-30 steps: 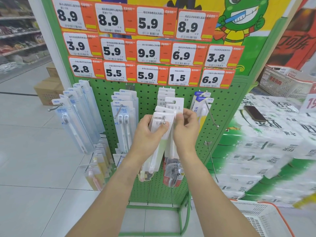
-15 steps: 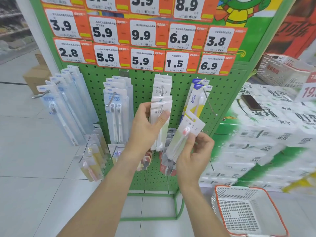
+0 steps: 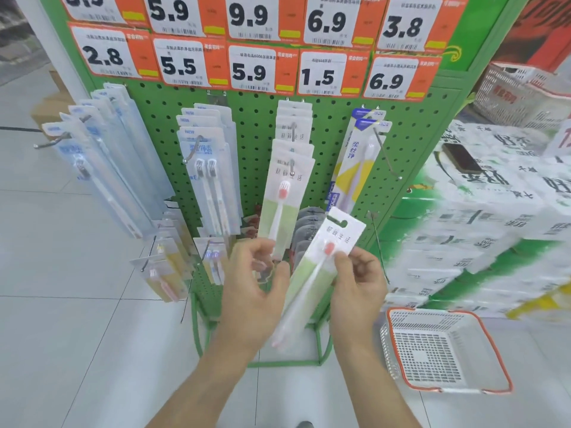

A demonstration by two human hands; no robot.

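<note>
- Right hand (image 3: 358, 282) pinches the toothbrush pack (image 3: 312, 273) before the rack (image 3: 256, 118).
- Left hand (image 3: 256, 291) curls beside it; grip cannot be told.
- Lowering it gently into the basket (image 3: 429, 347), near right, seems best.

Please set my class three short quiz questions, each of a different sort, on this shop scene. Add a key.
1. True or false: the basket hangs from the person's arm.
2. The pack pinched in the right hand holds a brush whose head is: A pink, B blue, C black.
3. Fill in: of the price tags on the rack, the lowest reads ___.

Key
1. False: it stands on the floor.
2. A.
3. 1.5.
</note>
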